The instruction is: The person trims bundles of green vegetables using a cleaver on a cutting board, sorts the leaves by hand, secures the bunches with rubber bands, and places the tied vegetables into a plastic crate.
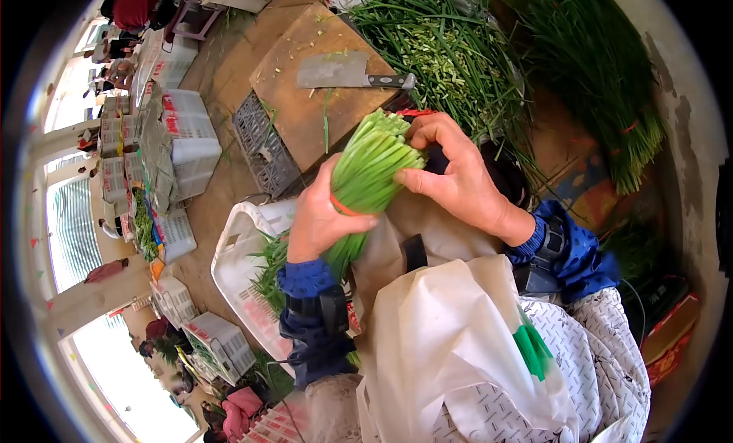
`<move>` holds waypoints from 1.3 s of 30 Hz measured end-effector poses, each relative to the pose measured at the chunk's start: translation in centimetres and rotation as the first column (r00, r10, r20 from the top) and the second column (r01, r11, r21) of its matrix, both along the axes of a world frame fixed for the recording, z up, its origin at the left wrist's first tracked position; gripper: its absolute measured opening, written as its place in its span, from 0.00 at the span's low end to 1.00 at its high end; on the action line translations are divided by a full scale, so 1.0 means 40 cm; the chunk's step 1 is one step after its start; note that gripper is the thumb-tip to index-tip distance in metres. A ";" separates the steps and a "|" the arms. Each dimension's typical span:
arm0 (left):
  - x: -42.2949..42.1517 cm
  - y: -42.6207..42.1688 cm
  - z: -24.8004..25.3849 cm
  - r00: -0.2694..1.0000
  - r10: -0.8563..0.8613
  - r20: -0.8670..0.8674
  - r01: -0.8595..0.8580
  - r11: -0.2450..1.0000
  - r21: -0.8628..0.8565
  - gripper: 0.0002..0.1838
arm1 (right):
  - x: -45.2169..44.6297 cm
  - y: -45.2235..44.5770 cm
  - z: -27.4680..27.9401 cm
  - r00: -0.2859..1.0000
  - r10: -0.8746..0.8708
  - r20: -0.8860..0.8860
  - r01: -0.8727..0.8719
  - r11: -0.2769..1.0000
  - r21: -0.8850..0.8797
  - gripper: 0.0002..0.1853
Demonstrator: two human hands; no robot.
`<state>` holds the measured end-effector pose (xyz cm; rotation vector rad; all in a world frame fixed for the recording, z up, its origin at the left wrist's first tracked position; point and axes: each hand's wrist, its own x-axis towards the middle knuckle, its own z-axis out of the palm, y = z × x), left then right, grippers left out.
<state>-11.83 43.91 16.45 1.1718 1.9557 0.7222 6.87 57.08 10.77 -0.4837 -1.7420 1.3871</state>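
Note:
My left hand (311, 214) is wrapped round a bunch of green chives (374, 149), its pale cut ends pointing up and away. An orange-red band (345, 206) circles the bunch beside my left thumb. The thumb and forefinger of my right hand (467, 185) are curled against the cut ends, gripping some at the bunch's right side; its other fingers are partly hidden. Beyond the bunch, a cleaver (334, 70) with a black handle lies flat on a wooden board (298, 126), with small trimmed bits around it.
Cut green trimmings (450, 61) are heaped right of the board. Long banded chive bundles (595, 84) lie farther right by the wall. A white basket (237, 241) with greens stands left of my lap. More white crates (191, 138) and people are at the left.

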 end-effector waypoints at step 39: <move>-0.088 -0.043 -0.006 0.917 0.093 0.388 -0.076 0.995 -0.061 0.57 | 0.615 0.585 -0.301 0.665 -0.744 0.061 0.624 0.509 -0.593 0.12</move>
